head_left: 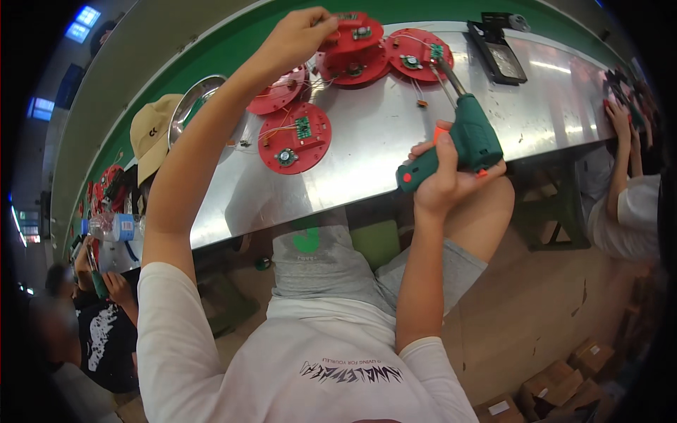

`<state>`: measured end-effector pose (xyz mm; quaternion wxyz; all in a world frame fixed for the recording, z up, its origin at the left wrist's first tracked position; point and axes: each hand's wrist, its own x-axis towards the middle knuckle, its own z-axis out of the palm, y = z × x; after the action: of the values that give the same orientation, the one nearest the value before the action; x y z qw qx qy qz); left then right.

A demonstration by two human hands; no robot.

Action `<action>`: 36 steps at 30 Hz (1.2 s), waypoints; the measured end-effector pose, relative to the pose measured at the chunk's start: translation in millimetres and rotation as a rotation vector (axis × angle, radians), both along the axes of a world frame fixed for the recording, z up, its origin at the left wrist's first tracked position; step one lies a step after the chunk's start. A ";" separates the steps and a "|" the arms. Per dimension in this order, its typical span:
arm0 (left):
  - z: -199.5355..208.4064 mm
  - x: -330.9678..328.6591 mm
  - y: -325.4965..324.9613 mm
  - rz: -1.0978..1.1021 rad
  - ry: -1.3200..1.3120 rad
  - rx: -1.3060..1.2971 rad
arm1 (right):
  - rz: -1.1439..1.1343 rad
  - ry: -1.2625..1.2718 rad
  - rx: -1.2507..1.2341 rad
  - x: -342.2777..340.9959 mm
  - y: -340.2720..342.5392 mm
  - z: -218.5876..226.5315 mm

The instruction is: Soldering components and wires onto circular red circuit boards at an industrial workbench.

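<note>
My right hand point(451, 169) is closed around the handle of a green soldering gun point(476, 134) with an orange trigger. Its metal tip and thin feed tube reach the small green circuit board on a round red disc point(412, 67) at the far side of the bench. To the left, the fingers of my left hand point(303, 35) pinch the edge of another red disc point(356, 35), which lies tilted on a stack of similar discs point(352, 67). Nearer me lies a separate red disc point(296, 137) with a green board, wires and a round component.
On the metal bench point(338, 169), a black holder point(501, 53) stands right of the discs. Beyond my left arm are a metal bowl point(194, 106) and a person in a beige cap point(151, 134). Other people work at both sides. Cardboard boxes point(557, 384) sit on the floor.
</note>
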<state>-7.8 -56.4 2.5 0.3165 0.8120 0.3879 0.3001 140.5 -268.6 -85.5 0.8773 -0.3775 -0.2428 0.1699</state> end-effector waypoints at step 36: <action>-68.4 -124.1 -118.4 0.100 -0.038 0.217 | 1.079 0.787 0.427 -54.2 -36.3 -12.0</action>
<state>-131.8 -174.8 -65.9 0.2188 0.8153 0.3870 0.3710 86.3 -304.9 -97.6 0.7481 0.0659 -0.0888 0.6543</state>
